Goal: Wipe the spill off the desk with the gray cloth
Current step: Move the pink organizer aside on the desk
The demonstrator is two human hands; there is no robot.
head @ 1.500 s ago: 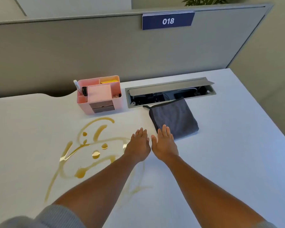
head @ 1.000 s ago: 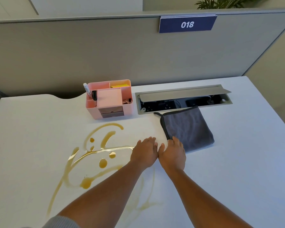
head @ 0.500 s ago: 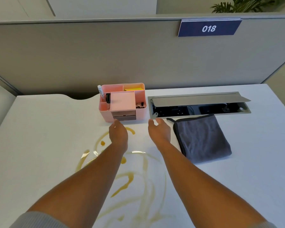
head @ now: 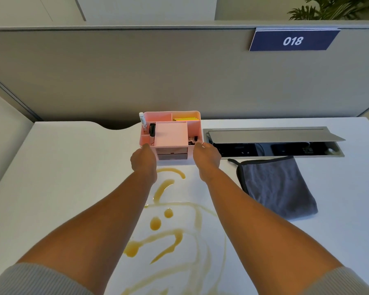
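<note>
Reaching forward across a white desk, both hands meet the front lower corners of a pink organizer: the left hand curls its fingers against the left corner, the right hand against the right corner, each seeming to grasp it, though the fingertips are hidden. A gray cloth, folded and untouched, lies flat to the right of the right forearm, just in front of an open cable tray. An amber spill runs in streaks and drops between and beneath the forearms, its far end just in front of the organizer. A blue sign reading 018 hangs on the partition.
</note>
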